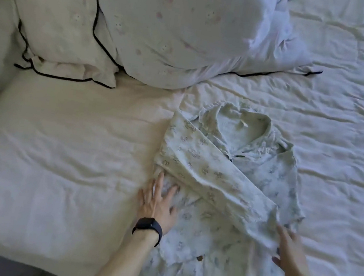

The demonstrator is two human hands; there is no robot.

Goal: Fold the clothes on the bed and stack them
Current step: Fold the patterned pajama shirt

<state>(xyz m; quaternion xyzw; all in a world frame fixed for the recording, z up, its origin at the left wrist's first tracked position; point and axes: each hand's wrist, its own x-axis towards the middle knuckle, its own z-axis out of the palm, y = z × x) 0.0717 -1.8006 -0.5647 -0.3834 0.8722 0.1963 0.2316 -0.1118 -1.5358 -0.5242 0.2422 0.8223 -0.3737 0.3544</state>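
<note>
Shirt under left hand; blurred right hand perhaps touching sleeve.

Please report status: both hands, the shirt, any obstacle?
Left hand flat on shirt, left edge. Right hand at sleeve cuff, blurred, grip unclear. Sleeve folded across shirt. Pillows beyond collar, not in way.

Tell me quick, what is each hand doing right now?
Left hand: open, pressing flat on the shirt.
Right hand: blurred at the end of the sleeve; grip cannot be told.
</note>
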